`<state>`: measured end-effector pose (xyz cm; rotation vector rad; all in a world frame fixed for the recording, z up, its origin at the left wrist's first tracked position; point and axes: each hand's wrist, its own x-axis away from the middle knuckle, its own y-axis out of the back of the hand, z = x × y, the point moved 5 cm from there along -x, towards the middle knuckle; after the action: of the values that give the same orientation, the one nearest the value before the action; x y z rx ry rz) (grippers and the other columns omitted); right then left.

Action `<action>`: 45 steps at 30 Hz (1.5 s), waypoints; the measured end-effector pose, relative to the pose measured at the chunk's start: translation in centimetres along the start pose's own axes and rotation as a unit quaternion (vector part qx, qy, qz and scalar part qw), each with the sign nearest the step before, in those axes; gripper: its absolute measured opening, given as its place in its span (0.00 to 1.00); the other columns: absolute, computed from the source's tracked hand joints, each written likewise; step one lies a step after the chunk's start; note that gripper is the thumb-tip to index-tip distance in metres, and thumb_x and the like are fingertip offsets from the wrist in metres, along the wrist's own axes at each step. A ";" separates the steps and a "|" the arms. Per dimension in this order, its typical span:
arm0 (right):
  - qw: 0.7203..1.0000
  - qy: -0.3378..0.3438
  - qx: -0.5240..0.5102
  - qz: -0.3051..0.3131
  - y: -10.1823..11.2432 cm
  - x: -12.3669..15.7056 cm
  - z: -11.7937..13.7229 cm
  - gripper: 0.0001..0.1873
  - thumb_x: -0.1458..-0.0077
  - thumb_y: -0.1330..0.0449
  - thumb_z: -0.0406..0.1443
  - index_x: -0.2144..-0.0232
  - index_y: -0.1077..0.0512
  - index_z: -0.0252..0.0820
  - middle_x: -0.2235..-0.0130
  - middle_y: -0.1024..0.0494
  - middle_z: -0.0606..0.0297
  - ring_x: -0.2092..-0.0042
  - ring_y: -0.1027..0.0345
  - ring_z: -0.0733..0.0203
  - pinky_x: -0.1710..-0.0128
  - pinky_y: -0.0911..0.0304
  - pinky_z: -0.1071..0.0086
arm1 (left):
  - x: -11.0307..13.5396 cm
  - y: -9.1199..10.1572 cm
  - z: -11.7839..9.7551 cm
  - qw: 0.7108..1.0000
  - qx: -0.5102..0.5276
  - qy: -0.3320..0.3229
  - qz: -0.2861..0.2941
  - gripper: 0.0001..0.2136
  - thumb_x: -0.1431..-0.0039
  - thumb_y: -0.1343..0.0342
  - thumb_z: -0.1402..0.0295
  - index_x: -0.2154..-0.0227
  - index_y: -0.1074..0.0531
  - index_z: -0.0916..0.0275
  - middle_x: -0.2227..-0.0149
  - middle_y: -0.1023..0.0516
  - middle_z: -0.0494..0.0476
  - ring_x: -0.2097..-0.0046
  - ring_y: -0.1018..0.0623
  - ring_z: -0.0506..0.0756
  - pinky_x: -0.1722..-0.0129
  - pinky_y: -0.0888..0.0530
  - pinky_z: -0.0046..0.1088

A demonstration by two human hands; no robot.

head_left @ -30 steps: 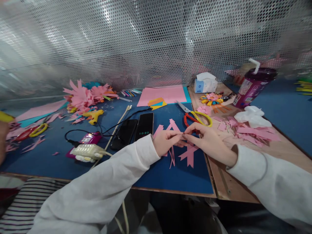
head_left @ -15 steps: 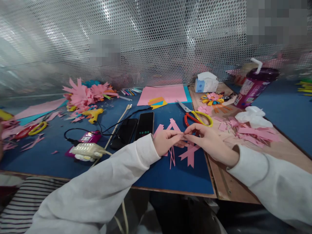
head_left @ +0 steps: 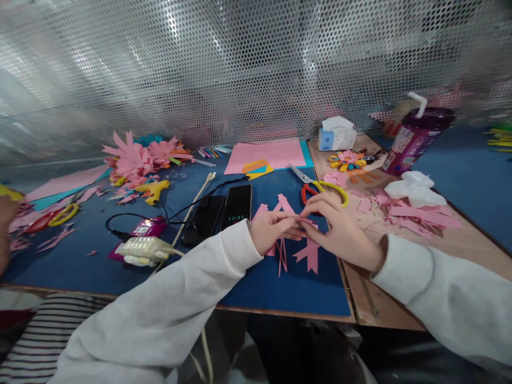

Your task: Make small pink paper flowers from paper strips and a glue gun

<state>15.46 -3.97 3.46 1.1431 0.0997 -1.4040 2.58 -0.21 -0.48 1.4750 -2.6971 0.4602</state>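
Note:
My left hand and my right hand meet fingertip to fingertip above the blue tabletop, each closed in a pinch. Between them shows a narrow strip of pink paper, mostly covered by the fingers. Pink cut pieces with notched ends lie under and around the hands, among them a forked piece and some thin crossed strips. Just beyond my right hand rest scissors with red and yellow handles, blades pointing away to the left.
To the left are two phones, a power strip, a yellow glue gun and a pile of paper flowers. Pink sheets lie at the back. A tissue box and purple cup stand right. Another person's hand shows far left.
My right hand's fingers have lifted and bent a little, showing more of the pink strip. My left hand stays nearly still. At the far left, the other person's hand has come further into view.

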 end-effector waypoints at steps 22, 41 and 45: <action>0.972 0.145 0.182 -0.023 0.0 0.5 0.8 0.03 0.46 0.43 0.30 0.69 0.32 0.41 0.68 0.25 0.62 0.63 0.35 0.57 0.63 0.38 0.61 | 0.4 -0.1 -0.5 0.997 -0.051 -0.047 -0.046 0.15 0.58 0.35 0.60 0.73 0.24 0.69 0.75 0.21 0.58 0.73 0.21 0.52 0.67 0.22 0.30; 0.971 0.156 0.183 -0.002 0.0 0.4 1.2 0.04 0.44 0.46 0.29 0.70 0.34 0.41 0.70 0.26 0.61 0.66 0.33 0.58 0.66 0.37 0.64 | 0.6 -0.3 -0.9 0.977 -0.189 -0.097 -0.010 0.10 0.46 0.46 0.64 0.70 0.24 0.65 0.71 0.20 0.56 0.68 0.20 0.54 0.63 0.23 0.33; 0.980 0.135 0.148 -0.003 0.2 0.4 1.0 0.05 0.46 0.46 0.27 0.70 0.35 0.42 0.69 0.27 0.62 0.65 0.33 0.59 0.66 0.37 0.64 | 1.0 -0.3 -1.9 0.938 -0.291 -0.189 -0.015 0.09 0.46 0.47 0.68 0.65 0.25 0.64 0.66 0.20 0.56 0.64 0.20 0.52 0.60 0.24 0.30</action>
<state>15.10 -4.97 3.83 1.5796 0.0888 -1.2899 2.12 -0.67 1.56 1.5195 -2.6928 -0.6438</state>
